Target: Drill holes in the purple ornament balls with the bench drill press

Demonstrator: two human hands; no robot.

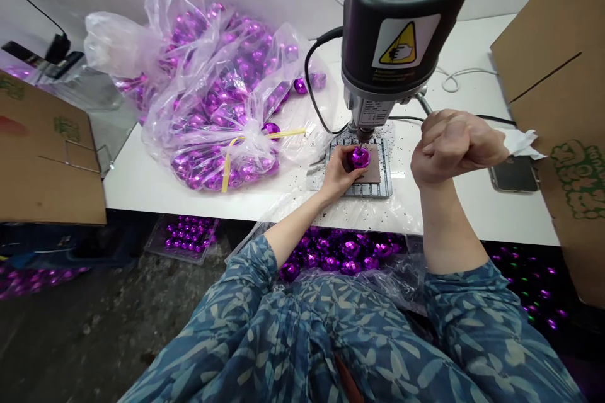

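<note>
A shiny purple faceted ball [361, 158] sits on a small brown board [373, 174] upon the slotted metal base [386, 189] of a bench drill press [406, 6]. Fingers and thumb of my left hand [337, 174] pinch the ball from its left side, just below the drill chuck [365, 135]. My right hand [447, 146] is closed in a fist around the feed lever [424, 102] at the machine's right; most of the lever is hidden in the fist. White tissue or cloth [522, 141] sticks out beyond that hand.
Clear plastic bags [255, 138] of purple balls stand left of the press. More balls [350, 249] lie below the table's front edge. A phone [514, 175] and a cardboard box [562, 75] are at right, another box [47, 157] at left. Dark shavings surround the base.
</note>
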